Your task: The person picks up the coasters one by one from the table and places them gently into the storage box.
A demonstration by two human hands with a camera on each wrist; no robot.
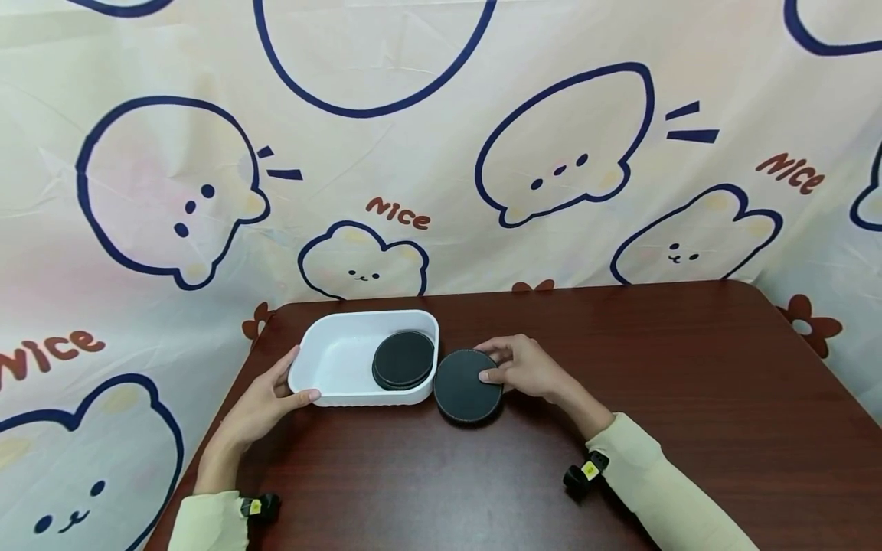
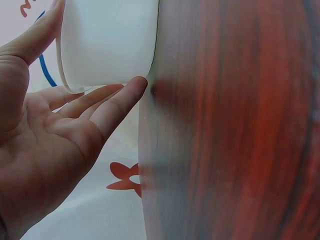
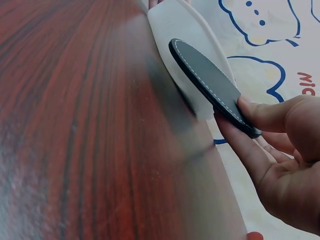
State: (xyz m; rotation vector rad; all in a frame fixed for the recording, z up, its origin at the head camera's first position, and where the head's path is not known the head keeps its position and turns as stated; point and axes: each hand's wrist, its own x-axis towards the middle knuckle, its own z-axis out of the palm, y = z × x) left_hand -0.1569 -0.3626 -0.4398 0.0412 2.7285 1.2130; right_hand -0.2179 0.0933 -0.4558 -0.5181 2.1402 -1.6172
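My right hand point(image 1: 527, 369) pinches a round black coaster point(image 1: 465, 389) at its right edge, thumb on top and fingers beneath. The right wrist view shows this coaster point(image 3: 207, 82) tilted and raised off the table, with white stitching round its rim. It is just right of a white plastic tray point(image 1: 338, 360). Inside the tray, at its right end, lies a small stack of black coasters point(image 1: 404, 358). At the tray's left end, my left hand point(image 1: 265, 402) grips it, thumb at the near rim and fingers along the side. In the left wrist view fingertips touch the tray's wall point(image 2: 110, 45).
A dark reddish-brown wooden table point(image 1: 654, 367) carries the tray and extends to the right and toward me. Behind it hangs a pale cloth point(image 1: 455, 252) printed with blue-outlined cartoon faces. Each wrist wears a small black camera.
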